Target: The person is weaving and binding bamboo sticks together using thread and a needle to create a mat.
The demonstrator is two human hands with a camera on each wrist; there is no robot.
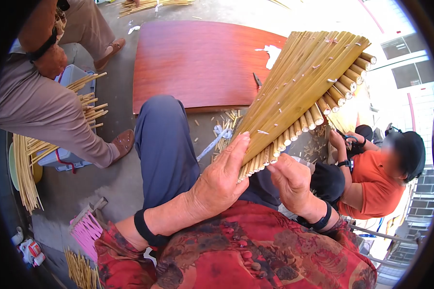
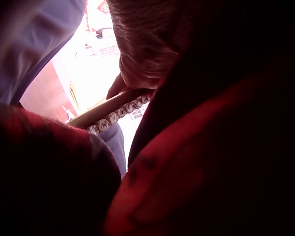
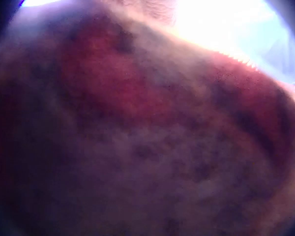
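A fan-shaped panel of reed sticks (image 1: 294,91), joined side by side with bits of white string poking out, slants up over my lap. Its cut round ends line the lower right edge, and more sticks show beneath. My left hand (image 1: 219,180) grips the near end, fingers lying across the top face. In the left wrist view, the panel's row of stick ends (image 2: 112,118) shows below the dark hand (image 2: 145,49). At the near edge, my right hand (image 1: 292,180) has curled fingers and pinches the stick ends. Blurred patterned cloth fills most of the right wrist view.
A reddish wooden table (image 1: 193,62) stands ahead, with pliers (image 1: 257,80) at its near edge. Stick offcuts (image 1: 231,118) litter the floor. A person in orange (image 1: 373,185) sits at right; another person's legs (image 1: 48,106) are at left beside bundled reeds (image 1: 26,168).
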